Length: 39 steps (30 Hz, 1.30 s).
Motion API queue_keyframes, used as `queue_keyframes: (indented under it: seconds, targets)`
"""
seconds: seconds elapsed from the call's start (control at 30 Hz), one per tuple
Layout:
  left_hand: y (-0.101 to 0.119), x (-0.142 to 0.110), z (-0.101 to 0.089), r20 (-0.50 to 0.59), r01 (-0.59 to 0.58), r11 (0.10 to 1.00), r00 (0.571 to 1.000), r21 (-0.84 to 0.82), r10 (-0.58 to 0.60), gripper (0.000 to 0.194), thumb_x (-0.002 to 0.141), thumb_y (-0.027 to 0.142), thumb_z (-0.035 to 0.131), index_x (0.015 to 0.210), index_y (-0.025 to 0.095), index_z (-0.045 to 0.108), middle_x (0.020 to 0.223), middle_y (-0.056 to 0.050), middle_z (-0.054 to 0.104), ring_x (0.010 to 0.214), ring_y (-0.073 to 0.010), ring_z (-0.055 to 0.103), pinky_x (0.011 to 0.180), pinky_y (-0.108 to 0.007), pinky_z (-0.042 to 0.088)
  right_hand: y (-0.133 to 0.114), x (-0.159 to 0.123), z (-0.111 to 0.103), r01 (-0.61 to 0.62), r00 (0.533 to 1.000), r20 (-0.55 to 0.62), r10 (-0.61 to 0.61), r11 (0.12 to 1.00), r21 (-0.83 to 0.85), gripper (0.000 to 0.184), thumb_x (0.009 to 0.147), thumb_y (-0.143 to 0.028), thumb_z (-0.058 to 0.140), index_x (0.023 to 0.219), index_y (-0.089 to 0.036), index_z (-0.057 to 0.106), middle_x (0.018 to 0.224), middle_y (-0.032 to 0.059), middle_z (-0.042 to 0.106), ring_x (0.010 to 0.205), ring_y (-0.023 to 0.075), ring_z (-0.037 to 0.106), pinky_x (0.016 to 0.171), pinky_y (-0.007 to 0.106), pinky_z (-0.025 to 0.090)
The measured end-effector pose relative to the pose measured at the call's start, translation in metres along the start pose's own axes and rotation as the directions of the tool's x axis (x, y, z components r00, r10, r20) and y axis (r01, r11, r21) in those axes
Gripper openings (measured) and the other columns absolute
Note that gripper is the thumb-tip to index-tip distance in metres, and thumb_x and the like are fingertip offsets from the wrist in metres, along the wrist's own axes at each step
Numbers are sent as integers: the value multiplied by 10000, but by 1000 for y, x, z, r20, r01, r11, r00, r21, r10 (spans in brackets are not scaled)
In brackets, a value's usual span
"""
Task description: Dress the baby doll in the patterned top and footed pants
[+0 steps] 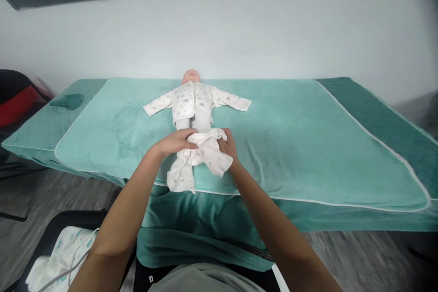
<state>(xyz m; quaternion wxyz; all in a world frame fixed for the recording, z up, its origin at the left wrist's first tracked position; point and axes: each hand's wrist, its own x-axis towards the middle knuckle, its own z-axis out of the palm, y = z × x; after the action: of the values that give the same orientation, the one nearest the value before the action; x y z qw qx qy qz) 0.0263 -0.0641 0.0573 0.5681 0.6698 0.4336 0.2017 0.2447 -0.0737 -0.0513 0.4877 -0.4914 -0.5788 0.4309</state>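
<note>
Pants: wht printed cloth, crumpled; L fingers + R fingers clamped on waistband; plush teal cover

Left hand, right hand — arms forward, grasping

Left hand and right hand grip opposite sides of the waistband of white patterned pants, bunched around the doll's lower legs. Doll lies face up on the green-covered bed, head toward the wall. White patterned jacket on, sleeves spread wide. Black chair lower left: patterned cloth on it, grey cord across.
</note>
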Motion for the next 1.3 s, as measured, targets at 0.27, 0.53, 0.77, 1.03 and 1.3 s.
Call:
queue_keyframes:
  seconds: [0.27,0.53,0.77,1.03,1.3]
  targets:
    - [-12,52,8,-595,-43,962,778,270,201,280,676,94,493,893,188,643,927,-30,703,931,-205,623,889,-318,456,7,41,6,6,984,-179,-10,1000,-24,177,877,-399,513,916,-228,497,874,-3,547,863,188,506,814,318,431]
    - [-26,43,-8,-482,-128,992,870,-21,102,219,720,185,692,936,175,659,915,-2,653,885,-171,593,820,-282,434,15,49,1,34,989,-147,-21,996,87,321,791,-423,600,1038,-218,593,1028,33,650,977,211,596,921,351,479]
    - [-22,34,-18,-316,-218,911,943,-350,104,425,719,457,867,910,182,607,783,23,631,709,-121,581,679,-241,433,-63,48,9,219,936,320,-148,955,-201,441,823,-557,714,1119,-236,651,1127,65,712,1060,271,641,969,407,463]
    - [-29,37,-21,-255,-158,946,963,-282,85,439,798,567,796,814,173,601,712,34,532,618,-88,466,570,-221,332,-83,76,11,-136,947,292,136,990,-20,240,718,-378,763,762,-182,633,670,-44,565,665,135,508,619,262,376]
    - [-32,46,-14,-363,-303,874,918,-381,160,354,800,442,807,982,198,626,805,12,641,682,-127,582,629,-240,428,-79,84,10,-303,898,407,167,906,297,348,697,-391,851,918,-167,703,774,3,678,698,144,601,647,258,470]
